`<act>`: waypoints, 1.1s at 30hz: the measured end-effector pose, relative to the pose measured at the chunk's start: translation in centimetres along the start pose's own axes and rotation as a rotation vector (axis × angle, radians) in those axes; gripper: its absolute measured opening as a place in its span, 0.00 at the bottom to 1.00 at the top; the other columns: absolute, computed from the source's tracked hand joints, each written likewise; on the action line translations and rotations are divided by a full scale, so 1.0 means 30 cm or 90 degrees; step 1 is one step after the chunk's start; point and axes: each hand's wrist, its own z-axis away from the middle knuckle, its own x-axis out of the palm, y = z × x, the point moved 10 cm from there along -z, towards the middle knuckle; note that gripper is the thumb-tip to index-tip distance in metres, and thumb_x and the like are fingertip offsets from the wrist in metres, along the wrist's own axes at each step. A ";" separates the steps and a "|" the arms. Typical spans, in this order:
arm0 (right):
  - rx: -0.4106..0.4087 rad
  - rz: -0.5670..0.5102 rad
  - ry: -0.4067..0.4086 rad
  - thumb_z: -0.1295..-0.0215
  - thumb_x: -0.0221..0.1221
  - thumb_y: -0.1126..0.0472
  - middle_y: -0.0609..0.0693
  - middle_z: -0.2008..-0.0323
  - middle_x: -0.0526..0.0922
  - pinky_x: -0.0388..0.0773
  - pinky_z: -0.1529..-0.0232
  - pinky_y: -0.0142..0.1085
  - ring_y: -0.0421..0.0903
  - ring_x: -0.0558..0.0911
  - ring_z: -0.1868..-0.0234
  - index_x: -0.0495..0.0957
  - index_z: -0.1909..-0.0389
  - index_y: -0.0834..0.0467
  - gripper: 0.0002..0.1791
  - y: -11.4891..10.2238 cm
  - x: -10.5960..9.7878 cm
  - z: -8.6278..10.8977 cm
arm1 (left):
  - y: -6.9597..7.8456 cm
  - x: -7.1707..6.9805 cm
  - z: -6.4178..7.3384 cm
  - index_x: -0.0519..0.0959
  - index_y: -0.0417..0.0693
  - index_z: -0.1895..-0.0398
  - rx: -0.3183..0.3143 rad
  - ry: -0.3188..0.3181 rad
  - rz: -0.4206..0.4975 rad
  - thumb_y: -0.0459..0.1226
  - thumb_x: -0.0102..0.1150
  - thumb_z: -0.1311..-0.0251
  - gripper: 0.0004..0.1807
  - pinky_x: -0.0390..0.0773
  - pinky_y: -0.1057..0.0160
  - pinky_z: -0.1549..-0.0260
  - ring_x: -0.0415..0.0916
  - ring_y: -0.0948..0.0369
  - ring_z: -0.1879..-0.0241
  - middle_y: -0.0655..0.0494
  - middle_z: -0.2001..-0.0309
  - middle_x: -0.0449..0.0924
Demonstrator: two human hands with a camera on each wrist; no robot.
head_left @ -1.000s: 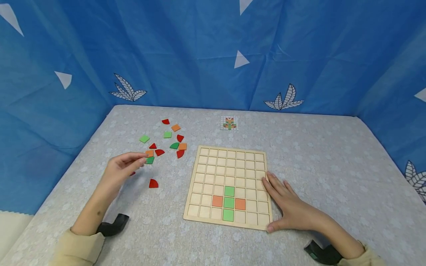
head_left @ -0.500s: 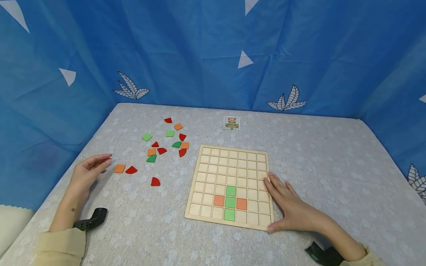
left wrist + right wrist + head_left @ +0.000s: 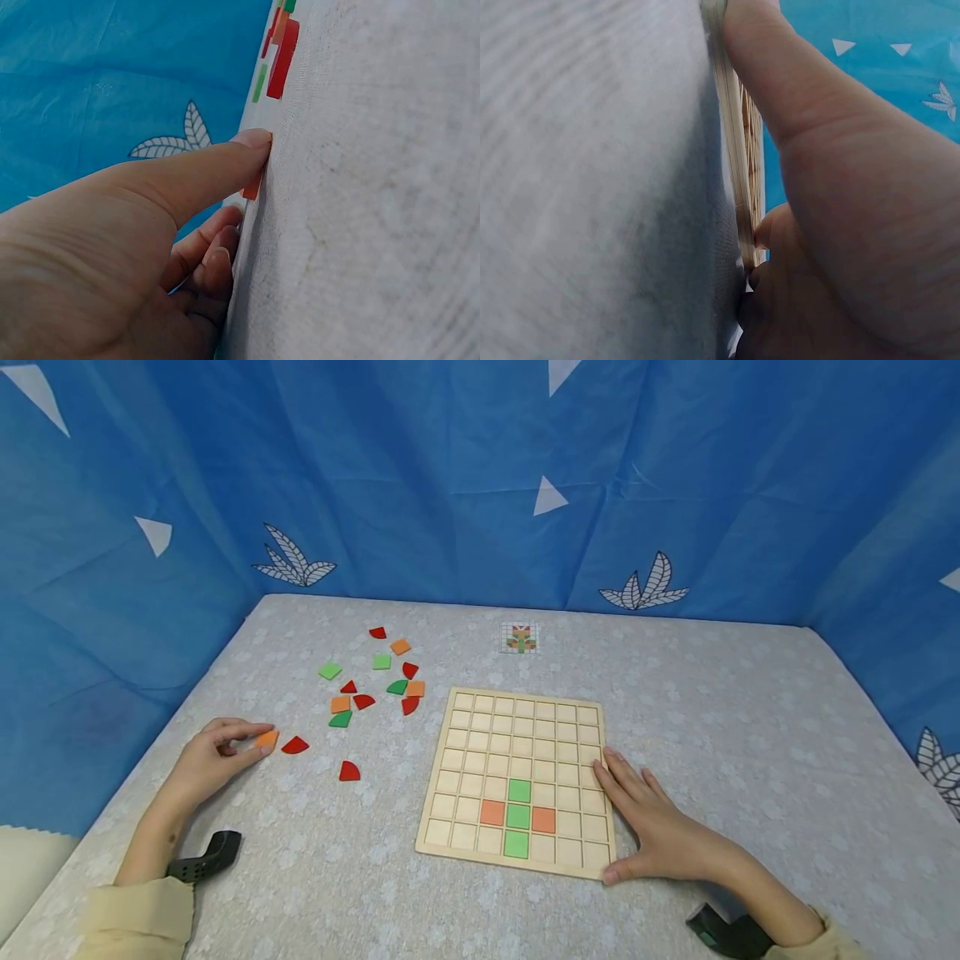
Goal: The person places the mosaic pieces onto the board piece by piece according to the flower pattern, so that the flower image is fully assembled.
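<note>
My left hand (image 3: 208, 764) pinches a small orange square tile (image 3: 267, 739) on the table between thumb and fingers. In the left wrist view that tile's orange edge (image 3: 253, 187) shows just under the thumb. A red quarter-circle tile (image 3: 296, 745) lies right beside it. My right hand (image 3: 651, 831) rests against the right edge of a wooden grid board (image 3: 496, 743), fingers straight and spread, thumb at the near corner. Set in the board are a column of light green square tiles (image 3: 517, 816) with an orange-red square (image 3: 492, 812) on one side and another orange-red square (image 3: 543, 820) opposite.
Several loose red, green and orange tiles lie left of the board, among them a dark green tile (image 3: 341, 719) and a light green square (image 3: 330, 671). A small pattern card (image 3: 519, 637) lies behind the board. A blue curtain (image 3: 450, 485) stands behind the table.
My left hand moved left, away from the tile group, then came down onto the orange square at the far left and took hold of it. The right hand and board stayed put.
</note>
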 end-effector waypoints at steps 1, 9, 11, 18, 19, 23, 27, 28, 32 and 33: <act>0.001 -0.002 0.000 0.60 0.65 0.31 0.61 0.28 0.31 0.26 0.36 0.51 0.56 0.34 0.30 0.37 0.27 0.60 0.69 0.001 0.001 0.001 | 0.001 -0.001 0.000 0.79 0.36 0.50 0.003 0.005 -0.001 0.38 0.65 0.43 0.19 0.64 0.69 0.68 0.62 0.61 0.62 0.45 0.55 0.70; -0.004 -0.013 0.006 0.60 0.66 0.31 0.61 0.28 0.31 0.24 0.36 0.48 0.56 0.34 0.29 0.37 0.27 0.60 0.69 0.001 0.012 0.010 | -0.001 0.001 0.004 0.78 0.35 0.55 0.007 0.016 -0.011 0.36 0.66 0.45 0.17 0.64 0.68 0.68 0.62 0.63 0.63 0.43 0.55 0.70; -0.008 -0.014 0.009 0.60 0.66 0.31 0.61 0.28 0.31 0.24 0.36 0.47 0.56 0.34 0.29 0.37 0.27 0.60 0.69 0.000 0.013 0.012 | 0.000 -0.001 0.007 0.78 0.35 0.55 0.007 0.023 -0.013 0.35 0.66 0.45 0.16 0.64 0.68 0.68 0.62 0.64 0.63 0.43 0.55 0.70; 0.006 -0.003 0.002 0.61 0.65 0.30 0.60 0.28 0.31 0.25 0.36 0.49 0.55 0.34 0.29 0.37 0.27 0.59 0.70 0.007 0.013 0.006 | 0.003 -0.008 0.008 0.77 0.36 0.57 0.000 0.037 -0.014 0.33 0.67 0.46 0.15 0.66 0.72 0.70 0.64 0.65 0.67 0.46 0.63 0.74; 0.008 -0.003 0.000 0.62 0.65 0.29 0.60 0.28 0.31 0.25 0.36 0.50 0.55 0.34 0.29 0.37 0.27 0.59 0.70 0.007 0.013 0.004 | 0.002 -0.008 0.007 0.77 0.36 0.57 -0.003 0.037 -0.013 0.32 0.67 0.47 0.15 0.66 0.72 0.71 0.65 0.65 0.69 0.47 0.65 0.74; 0.011 -0.006 -0.003 0.62 0.65 0.30 0.60 0.28 0.31 0.26 0.37 0.51 0.55 0.34 0.29 0.37 0.27 0.59 0.70 0.004 0.010 -0.001 | -0.001 -0.011 0.005 0.77 0.35 0.57 -0.010 0.041 -0.007 0.31 0.67 0.47 0.15 0.67 0.74 0.74 0.66 0.64 0.72 0.49 0.69 0.73; 0.011 -0.005 -0.004 0.62 0.65 0.29 0.60 0.28 0.31 0.27 0.37 0.52 0.55 0.34 0.29 0.38 0.27 0.60 0.70 0.003 0.006 -0.003 | 0.009 -0.017 0.008 0.78 0.37 0.58 -0.003 0.048 0.015 0.32 0.67 0.47 0.13 0.68 0.75 0.75 0.68 0.64 0.73 0.51 0.69 0.74; 0.012 -0.004 -0.003 0.63 0.65 0.29 0.60 0.28 0.31 0.27 0.37 0.53 0.55 0.34 0.29 0.38 0.27 0.60 0.70 0.003 0.006 -0.004 | 0.013 -0.020 0.009 0.79 0.37 0.59 -0.001 0.051 0.022 0.32 0.66 0.46 0.12 0.69 0.75 0.75 0.69 0.64 0.73 0.51 0.68 0.75; 0.013 -0.003 -0.003 0.63 0.65 0.29 0.60 0.28 0.31 0.27 0.37 0.53 0.55 0.34 0.29 0.38 0.27 0.60 0.71 0.006 0.004 -0.004 | 0.030 -0.035 0.008 0.81 0.38 0.59 -0.003 0.060 0.063 0.37 0.64 0.43 0.12 0.71 0.76 0.73 0.73 0.69 0.70 0.61 0.65 0.79; 0.014 -0.003 -0.003 0.63 0.65 0.29 0.60 0.28 0.31 0.27 0.37 0.52 0.55 0.34 0.29 0.37 0.27 0.60 0.71 0.007 0.003 -0.004 | 0.035 -0.041 0.007 0.81 0.38 0.58 -0.007 0.064 0.071 0.37 0.64 0.42 0.12 0.71 0.76 0.72 0.73 0.70 0.69 0.63 0.65 0.79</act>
